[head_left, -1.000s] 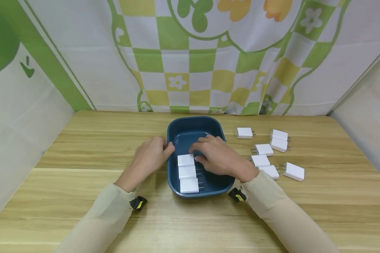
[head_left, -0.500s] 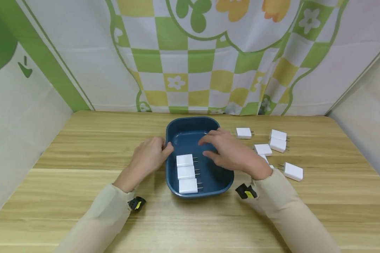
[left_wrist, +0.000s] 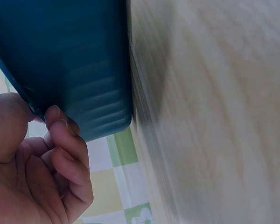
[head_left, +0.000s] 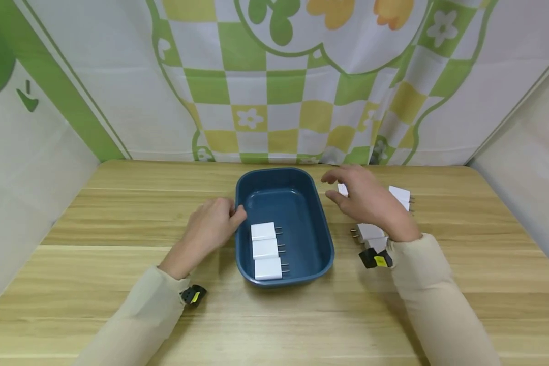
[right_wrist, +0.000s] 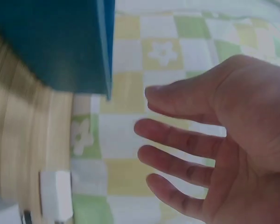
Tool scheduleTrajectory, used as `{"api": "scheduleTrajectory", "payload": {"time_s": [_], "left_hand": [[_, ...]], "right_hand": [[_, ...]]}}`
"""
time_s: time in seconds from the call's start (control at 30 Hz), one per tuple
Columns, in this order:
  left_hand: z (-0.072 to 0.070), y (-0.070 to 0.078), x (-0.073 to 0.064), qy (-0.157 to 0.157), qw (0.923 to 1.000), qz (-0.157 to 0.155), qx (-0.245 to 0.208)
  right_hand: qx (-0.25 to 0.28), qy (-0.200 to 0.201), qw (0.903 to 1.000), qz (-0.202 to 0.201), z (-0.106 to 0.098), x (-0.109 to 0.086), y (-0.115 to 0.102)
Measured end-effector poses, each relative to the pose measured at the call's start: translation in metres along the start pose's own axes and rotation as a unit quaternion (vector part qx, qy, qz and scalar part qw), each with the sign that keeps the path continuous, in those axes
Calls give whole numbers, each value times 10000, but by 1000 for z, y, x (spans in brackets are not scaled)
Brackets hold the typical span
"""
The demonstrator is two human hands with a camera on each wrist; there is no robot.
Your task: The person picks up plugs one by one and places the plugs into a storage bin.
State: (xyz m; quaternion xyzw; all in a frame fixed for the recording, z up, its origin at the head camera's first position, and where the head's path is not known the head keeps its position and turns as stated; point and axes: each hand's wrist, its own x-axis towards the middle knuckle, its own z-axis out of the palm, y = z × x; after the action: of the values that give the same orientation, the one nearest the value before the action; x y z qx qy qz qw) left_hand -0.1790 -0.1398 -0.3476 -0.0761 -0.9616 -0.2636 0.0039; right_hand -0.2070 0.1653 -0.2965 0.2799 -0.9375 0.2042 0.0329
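Observation:
A dark blue rectangular bin (head_left: 322, 229) stands mid-table, with three white charger plugs (head_left: 265, 249) lined up along its left side, prongs to the right. My left hand (head_left: 210, 231) pinches the bin's left rim between thumb and curled fingers, which the left wrist view shows close up. To the right of the bin my right hand (head_left: 370, 198) hovers over the loose chargers, fingers spread and holding nothing. Partly behind its fingertips lies one white charger (head_left: 342, 189); the right wrist view shows a charger (right_wrist: 56, 196) on the table below the hand.
More white chargers lie right of the bin, partly hidden by the right hand and wrist: a charger (head_left: 400, 193) farther back and another charger (head_left: 370, 232) nearer. A checked green and yellow curtain (head_left: 285, 86) hangs behind the wooden table (head_left: 119, 213).
My right hand has moved out of the bin to the right, over the loose chargers, its fingers opening. The left hand stays on the rim. The three chargers in the bin keep their places.

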Motion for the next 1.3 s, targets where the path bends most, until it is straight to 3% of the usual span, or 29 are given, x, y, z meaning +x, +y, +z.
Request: {"api": "scheduleTrajectory", "payload": {"time_s": [0.23,0.5,0.87,1.3], "left_hand": [[0,1,0,13,10000,22,-19],[0,0,0,-15,10000,-3,-5],[0,0,0,-21,10000,-9,-10],[0,1,0,-42,10000,-61,-31]], "right_hand": [[-381,12,9970,669,1,-1,23],[-779,-427,9904,1056,10,-1,40],[-875,-841,9841,1297,20,-1,51],[-998,-846,9818,1375,27,-2,50]]}}
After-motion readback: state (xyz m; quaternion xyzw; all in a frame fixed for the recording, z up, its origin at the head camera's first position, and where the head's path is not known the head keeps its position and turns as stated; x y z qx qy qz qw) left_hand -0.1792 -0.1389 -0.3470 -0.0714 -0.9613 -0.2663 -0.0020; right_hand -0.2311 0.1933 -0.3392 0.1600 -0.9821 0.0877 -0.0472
